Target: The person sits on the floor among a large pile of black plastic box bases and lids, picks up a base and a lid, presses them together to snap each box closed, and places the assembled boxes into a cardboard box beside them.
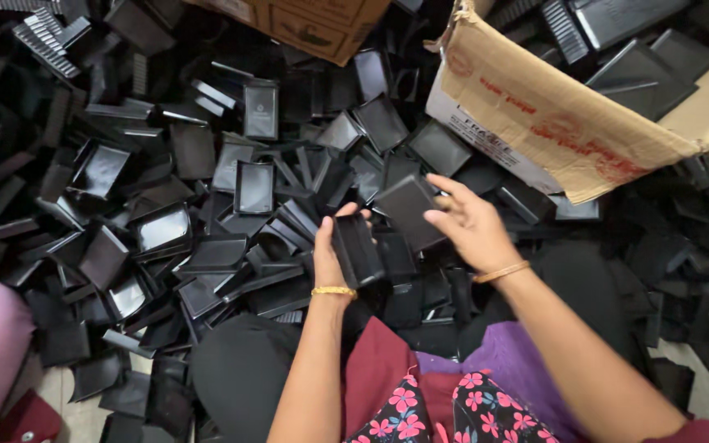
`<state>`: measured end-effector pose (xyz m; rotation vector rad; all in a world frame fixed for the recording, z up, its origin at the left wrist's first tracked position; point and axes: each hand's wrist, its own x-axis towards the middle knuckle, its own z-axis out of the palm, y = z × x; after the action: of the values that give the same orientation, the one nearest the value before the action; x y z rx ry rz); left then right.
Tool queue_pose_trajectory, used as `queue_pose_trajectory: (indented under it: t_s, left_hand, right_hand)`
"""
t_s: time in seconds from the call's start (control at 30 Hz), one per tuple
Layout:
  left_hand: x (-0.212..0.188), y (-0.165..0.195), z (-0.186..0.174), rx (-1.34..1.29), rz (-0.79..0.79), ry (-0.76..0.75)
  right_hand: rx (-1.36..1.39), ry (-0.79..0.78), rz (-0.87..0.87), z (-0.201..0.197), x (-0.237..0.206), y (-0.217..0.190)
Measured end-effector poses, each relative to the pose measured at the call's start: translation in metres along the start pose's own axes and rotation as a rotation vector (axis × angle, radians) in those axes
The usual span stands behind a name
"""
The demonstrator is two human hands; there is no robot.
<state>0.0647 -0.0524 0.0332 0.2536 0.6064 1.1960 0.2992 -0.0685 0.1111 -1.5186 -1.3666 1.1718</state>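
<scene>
A black tray point(357, 248) is clamped in the left hand point(330, 254) grip. Just right of it, a second black tray point(408, 209) is pinched by the right hand point(473, 226). Both are held above the tray pile point(166, 213).

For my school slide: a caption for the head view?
Two hands, left hand and right hand, each hold a black tray over a pile.
</scene>
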Motion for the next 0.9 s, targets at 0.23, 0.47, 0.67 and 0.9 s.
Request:
queue_pose_trajectory:
  t_s: [0.23, 0.47, 0.67, 0.9]
  left_hand:
    - [-0.018, -0.009, 0.009, 0.087, -0.034, -0.014]
    - [-0.011, -0.008, 0.007, 0.171, 0.026, 0.112]
    - [-0.012, -0.016, 0.003, 0.248, 0.106, -0.008]
    - [-0.011, -0.014, 0.011, 0.364, 0.163, -0.008]
  right_hand:
    - [-0.121, -0.254, 0.081, 0.07, -0.024, -0.027]
    - [0.1, -0.178, 0.19, 0.06, -0.018, -0.026]
    - [0.144, -0.266, 0.269, 0.078, -0.024, -0.003]
    - [0.132, -0.279, 0.207, 0.077, -0.027, 0.006]
